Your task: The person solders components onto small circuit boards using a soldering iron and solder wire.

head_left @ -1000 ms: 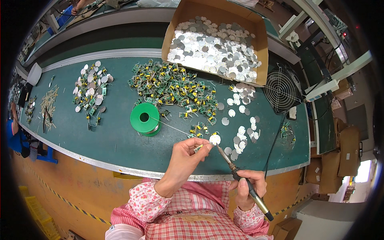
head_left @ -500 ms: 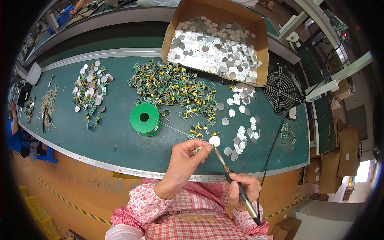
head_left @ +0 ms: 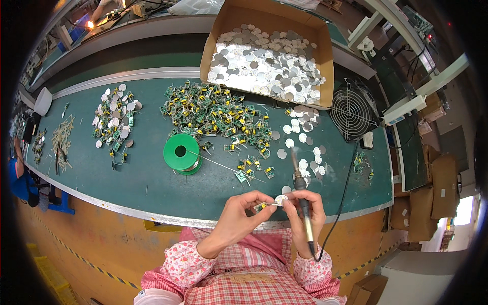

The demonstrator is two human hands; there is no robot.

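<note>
At the near edge of a long green-topped desk (head_left: 152, 178), a person in a pink checked and flowered top brings both hands together just above the metal rim. Their left hand (head_left: 244, 211) has its grip pinched on a small green circuit board with a yellow part (head_left: 262, 206), thumb and fingertips pressed around it. Their right hand (head_left: 305, 211) pinches a small round white disc (head_left: 280, 200) at the fingertips, touching the little board, and the same hand also clasps a dark-handled soldering iron (head_left: 301, 195), whose metal tip points away from the person over the desk and whose black cable (head_left: 345, 193) loops off to the right. Just beyond the hands, a green spool of solder wire (head_left: 181, 153) lies flat, with a thin strand (head_left: 223, 166) running from it toward the hands. Behind it spreads a loose heap of green circuit boards with yellow parts (head_left: 218, 114), and to the right of that lie scattered round silver-white discs (head_left: 300, 137). Farther back, an open brown cardboard box (head_left: 213, 46) is filled with more such discs. A small black grilled fan (head_left: 352, 113) stands at the right end of the desk. Far to the left lies a smaller mixed pile of discs and boards (head_left: 114, 119).
</note>
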